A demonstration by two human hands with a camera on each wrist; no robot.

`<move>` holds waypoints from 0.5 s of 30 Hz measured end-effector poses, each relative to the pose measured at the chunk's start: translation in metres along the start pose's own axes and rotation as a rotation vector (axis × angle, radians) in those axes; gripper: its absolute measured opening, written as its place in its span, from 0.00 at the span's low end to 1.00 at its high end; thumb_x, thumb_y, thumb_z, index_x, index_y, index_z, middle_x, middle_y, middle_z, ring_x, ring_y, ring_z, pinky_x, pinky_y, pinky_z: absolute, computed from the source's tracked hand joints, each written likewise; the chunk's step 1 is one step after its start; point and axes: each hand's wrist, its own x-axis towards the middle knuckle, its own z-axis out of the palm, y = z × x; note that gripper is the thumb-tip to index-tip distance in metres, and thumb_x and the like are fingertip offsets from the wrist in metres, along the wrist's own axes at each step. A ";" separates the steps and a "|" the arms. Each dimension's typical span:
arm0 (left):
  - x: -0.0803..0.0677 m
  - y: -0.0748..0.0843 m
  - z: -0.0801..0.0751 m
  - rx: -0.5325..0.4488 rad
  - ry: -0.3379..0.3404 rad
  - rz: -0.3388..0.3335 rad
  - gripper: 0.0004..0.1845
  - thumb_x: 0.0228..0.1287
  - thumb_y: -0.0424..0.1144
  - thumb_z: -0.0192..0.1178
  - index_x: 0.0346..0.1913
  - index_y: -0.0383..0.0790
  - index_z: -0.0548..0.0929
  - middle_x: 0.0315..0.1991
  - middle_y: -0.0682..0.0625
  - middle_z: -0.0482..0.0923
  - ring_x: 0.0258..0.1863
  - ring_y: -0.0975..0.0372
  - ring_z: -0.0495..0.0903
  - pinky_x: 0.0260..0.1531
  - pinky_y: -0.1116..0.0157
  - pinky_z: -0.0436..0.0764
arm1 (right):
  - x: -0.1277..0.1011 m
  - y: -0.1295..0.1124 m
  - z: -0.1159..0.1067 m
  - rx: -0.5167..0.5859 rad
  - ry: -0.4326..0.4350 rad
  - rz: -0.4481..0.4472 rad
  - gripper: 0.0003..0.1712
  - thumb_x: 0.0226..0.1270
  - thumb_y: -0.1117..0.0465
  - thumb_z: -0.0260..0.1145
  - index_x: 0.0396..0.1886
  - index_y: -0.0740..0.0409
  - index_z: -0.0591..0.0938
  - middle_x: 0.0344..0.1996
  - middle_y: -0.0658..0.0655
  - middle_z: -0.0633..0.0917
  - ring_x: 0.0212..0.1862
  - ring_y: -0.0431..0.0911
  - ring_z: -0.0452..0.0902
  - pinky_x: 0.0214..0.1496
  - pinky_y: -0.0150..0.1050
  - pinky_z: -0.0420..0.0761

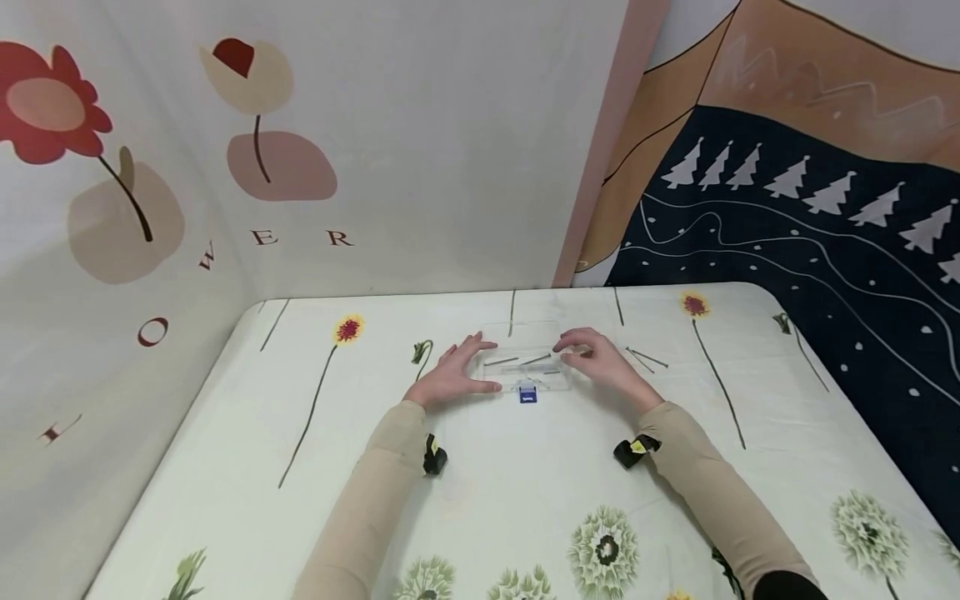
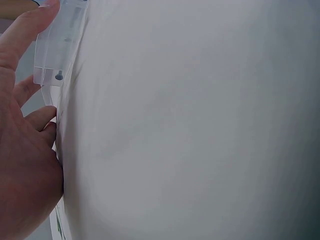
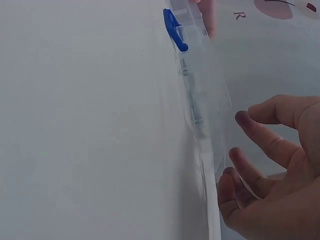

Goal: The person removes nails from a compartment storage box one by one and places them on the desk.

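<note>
You can read "O", "W", "E", "R" on the cloth (image 1: 450, 167) bordering the bench (image 1: 525, 475); the latch's (image 1: 528, 398) mark is too small.

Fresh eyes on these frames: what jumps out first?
Probably the big red flower print at the upper left of the head view, then the navy fabric with pale trees along the right edge. On the white tablecloth, the blue latch stands out on the near side of the clear box, with loose nail-like metal pieces lying to the box's right.
</note>
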 end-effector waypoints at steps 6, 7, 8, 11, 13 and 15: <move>0.000 0.000 0.000 0.004 -0.001 0.003 0.42 0.56 0.51 0.69 0.71 0.41 0.64 0.76 0.40 0.43 0.75 0.52 0.39 0.71 0.52 0.37 | 0.004 -0.004 0.006 -0.007 -0.028 -0.005 0.11 0.67 0.68 0.61 0.46 0.66 0.84 0.63 0.69 0.69 0.66 0.63 0.60 0.61 0.60 0.66; 0.000 0.000 0.000 0.004 0.000 0.004 0.42 0.56 0.51 0.69 0.71 0.41 0.64 0.76 0.40 0.43 0.75 0.52 0.39 0.71 0.52 0.38 | 0.005 -0.004 0.007 -0.007 -0.041 0.001 0.11 0.68 0.67 0.61 0.46 0.65 0.85 0.64 0.69 0.67 0.66 0.63 0.59 0.63 0.60 0.65; 0.000 0.000 0.000 0.005 0.000 0.003 0.42 0.56 0.51 0.69 0.71 0.41 0.65 0.76 0.40 0.43 0.75 0.52 0.39 0.71 0.53 0.38 | 0.006 -0.005 0.008 -0.007 -0.055 0.005 0.12 0.67 0.67 0.61 0.46 0.65 0.85 0.65 0.68 0.66 0.67 0.63 0.57 0.63 0.61 0.64; 0.000 0.000 0.000 0.008 0.002 0.001 0.41 0.56 0.51 0.69 0.71 0.41 0.65 0.76 0.40 0.44 0.75 0.52 0.39 0.71 0.53 0.38 | 0.009 -0.006 0.012 -0.042 -0.097 0.016 0.12 0.67 0.65 0.62 0.47 0.63 0.85 0.66 0.67 0.65 0.67 0.64 0.52 0.64 0.62 0.62; 0.000 0.001 0.000 0.008 0.001 -0.003 0.41 0.56 0.51 0.69 0.71 0.41 0.65 0.76 0.41 0.43 0.75 0.53 0.39 0.71 0.53 0.38 | 0.010 -0.006 0.014 -0.081 -0.122 0.016 0.12 0.66 0.64 0.63 0.47 0.61 0.86 0.67 0.67 0.64 0.67 0.65 0.50 0.64 0.62 0.61; 0.000 0.001 -0.001 0.012 -0.001 -0.006 0.41 0.56 0.51 0.69 0.71 0.41 0.65 0.76 0.41 0.43 0.75 0.53 0.39 0.71 0.53 0.38 | 0.010 -0.006 0.015 -0.127 -0.141 0.009 0.13 0.66 0.64 0.63 0.48 0.60 0.86 0.67 0.66 0.64 0.66 0.66 0.48 0.63 0.62 0.59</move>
